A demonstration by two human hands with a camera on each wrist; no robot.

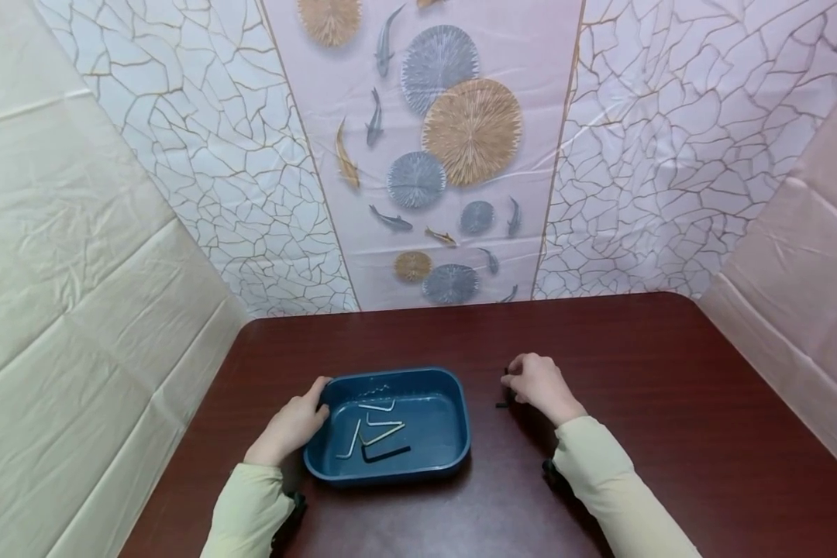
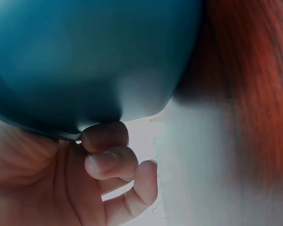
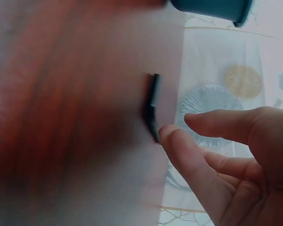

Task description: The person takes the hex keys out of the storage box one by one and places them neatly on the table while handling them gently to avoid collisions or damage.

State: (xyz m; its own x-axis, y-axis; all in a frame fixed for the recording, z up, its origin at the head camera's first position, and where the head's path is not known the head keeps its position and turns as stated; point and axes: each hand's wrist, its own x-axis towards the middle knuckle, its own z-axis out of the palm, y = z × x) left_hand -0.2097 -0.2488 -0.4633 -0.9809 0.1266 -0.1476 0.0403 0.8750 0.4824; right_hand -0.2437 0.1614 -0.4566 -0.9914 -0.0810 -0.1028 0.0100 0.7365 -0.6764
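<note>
At the left of the table, my left hand [image 1: 286,425] grips the left side of a blue tray [image 1: 435,434], with fingers curled under its rim in the left wrist view. Inside the tray lie several L-shaped hex keys: silver ones, a yellowish one and a larger black hex key [image 1: 388,454]. My right hand [image 1: 540,387] is to the right of the tray, low over the table. Another black hex key [image 3: 153,96] lies on the table there. The index fingertip [image 3: 167,134] is right at one end of it, while the thumb stays apart from the index finger.
The dark red-brown table [image 1: 635,387] carries the tray and the loose key. A patterned sheet [image 1: 474,256] hangs behind its back edge, and pale cloth walls [image 1: 111,310] stand at both sides.
</note>
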